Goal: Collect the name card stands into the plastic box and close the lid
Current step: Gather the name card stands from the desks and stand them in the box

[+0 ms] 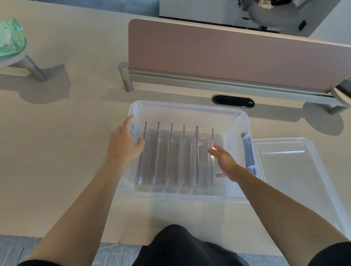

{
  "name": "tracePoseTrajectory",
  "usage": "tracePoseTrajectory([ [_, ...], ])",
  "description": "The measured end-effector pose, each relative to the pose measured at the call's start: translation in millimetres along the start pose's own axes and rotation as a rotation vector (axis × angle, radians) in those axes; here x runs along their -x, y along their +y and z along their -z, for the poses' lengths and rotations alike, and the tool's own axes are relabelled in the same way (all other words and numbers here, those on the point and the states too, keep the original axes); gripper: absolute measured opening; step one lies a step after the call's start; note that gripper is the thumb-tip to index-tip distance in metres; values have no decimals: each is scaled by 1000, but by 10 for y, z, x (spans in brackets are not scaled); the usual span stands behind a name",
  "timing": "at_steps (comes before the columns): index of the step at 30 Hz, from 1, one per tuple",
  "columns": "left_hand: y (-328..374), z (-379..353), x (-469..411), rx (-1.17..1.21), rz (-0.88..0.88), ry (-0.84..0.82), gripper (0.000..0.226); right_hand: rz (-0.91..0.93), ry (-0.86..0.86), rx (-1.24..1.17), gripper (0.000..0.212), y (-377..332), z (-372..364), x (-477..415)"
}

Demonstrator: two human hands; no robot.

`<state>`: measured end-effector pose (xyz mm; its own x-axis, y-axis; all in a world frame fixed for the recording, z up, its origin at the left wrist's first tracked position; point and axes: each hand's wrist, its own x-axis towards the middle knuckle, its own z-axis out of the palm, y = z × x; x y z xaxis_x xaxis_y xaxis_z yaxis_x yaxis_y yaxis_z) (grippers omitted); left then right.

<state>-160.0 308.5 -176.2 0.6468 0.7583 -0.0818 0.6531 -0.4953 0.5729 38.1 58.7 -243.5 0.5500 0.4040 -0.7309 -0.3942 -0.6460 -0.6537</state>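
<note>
A clear plastic box (189,109) stands on the desk in front of me. Inside it, several clear acrylic name card stands (171,153) stand upright in a row. My left hand (123,142) grips the box's left wall, thumb inside near the leftmost stand. My right hand (225,161) is inside the box with fingers spread, its fingertips touching the rightmost stand (212,143). The clear lid (288,168) lies flat on the desk, just right of the box. A blue-grey latch (249,151) sits on the box's right wall.
A pink desk divider (227,54) on a metal rail stands behind the box. A black cable grommet (232,101) sits between them. A pack of wipes (3,39) rests on a small raised shelf at the far left.
</note>
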Motion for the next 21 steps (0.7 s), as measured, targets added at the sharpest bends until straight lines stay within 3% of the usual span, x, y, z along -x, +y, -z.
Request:
tracePoseTrajectory([
  [8, -87, -51, -32, 69, 28, 51, 65, 85, 93, 81, 58, 134, -10, -74],
  [14, -112, -74, -48, 81, 38, 63, 65, -103, 58, -60, 79, 191, 16, -262],
  [21, -116, -94, -48, 51, 42, 61, 66, -97, 17, -73, 80, 181, 37, -263],
])
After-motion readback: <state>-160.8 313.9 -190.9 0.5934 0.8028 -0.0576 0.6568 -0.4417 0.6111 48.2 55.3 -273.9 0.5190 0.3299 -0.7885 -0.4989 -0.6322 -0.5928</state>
